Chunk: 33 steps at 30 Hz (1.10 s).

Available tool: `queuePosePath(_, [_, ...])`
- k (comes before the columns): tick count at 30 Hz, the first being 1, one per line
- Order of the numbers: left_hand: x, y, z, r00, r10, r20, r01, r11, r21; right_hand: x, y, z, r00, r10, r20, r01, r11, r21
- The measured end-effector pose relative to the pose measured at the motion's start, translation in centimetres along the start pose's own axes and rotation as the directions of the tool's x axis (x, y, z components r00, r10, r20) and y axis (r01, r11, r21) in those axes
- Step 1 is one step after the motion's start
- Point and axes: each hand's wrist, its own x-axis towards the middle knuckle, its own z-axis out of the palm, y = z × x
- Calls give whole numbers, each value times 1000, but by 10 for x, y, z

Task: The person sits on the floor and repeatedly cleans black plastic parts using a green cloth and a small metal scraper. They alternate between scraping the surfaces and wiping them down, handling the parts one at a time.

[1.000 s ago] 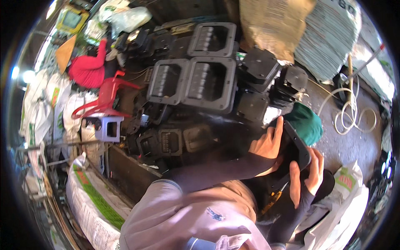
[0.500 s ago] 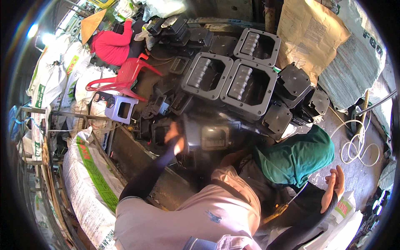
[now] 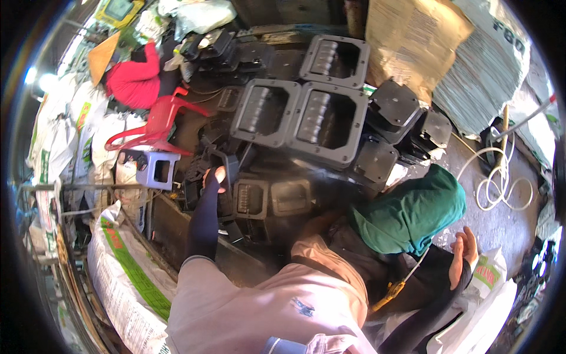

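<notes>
My left hand is closed on the edge of a dark grey plastic housing, tilted up among similar parts left of centre. Some of its fingers are hidden behind the edge. Just right of this hand lie a ribbed dark housing and a second, dusty-looking housing. My right hand is raised at the lower right, fingers stretched, with nothing in it. A green cloth is bunched to the left of this hand. Below the cloth hangs a yellow-handled tool or connector on a pale cord.
Large grey housings stand grouped beyond my hands, with black box-shaped parts to their right. A red plastic chair and lavender stool stand left. Another person crouches behind. A white hose coils at right.
My left hand has moved left and slightly away, and a dark housing now stands tilted in it. Two smaller housings show more plainly beside it. My right hand stays raised.
</notes>
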Motion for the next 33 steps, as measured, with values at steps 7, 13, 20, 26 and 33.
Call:
queuePosePath(7, [-49, 34, 8, 962, 98, -254, 46, 860, 508, 3, -2, 6, 994, 110, -29, -108, 992, 61])
queuePosePath(13, [-135, 78, 5, 534, 390, -750, -75, 905, 418, 7, 27, 27, 972, 168, -166, -173, 985, -19])
queuePosePath(20, [-418, 193, 65, -210, 614, -761, -900, -425, -95, -23, 81, 78, 906, 409, -111, -421, 839, -344])
queuePosePath(26, [-534, 288, 288, -318, 857, 406, -944, -244, -224, -76, 52, 82, 863, 473, -176, -491, 868, -71])
queuePosePath(33, [-517, 390, 440, -101, 475, 874, -726, -636, 262, -134, -15, 44, 960, 135, 246, -178, 971, 161])
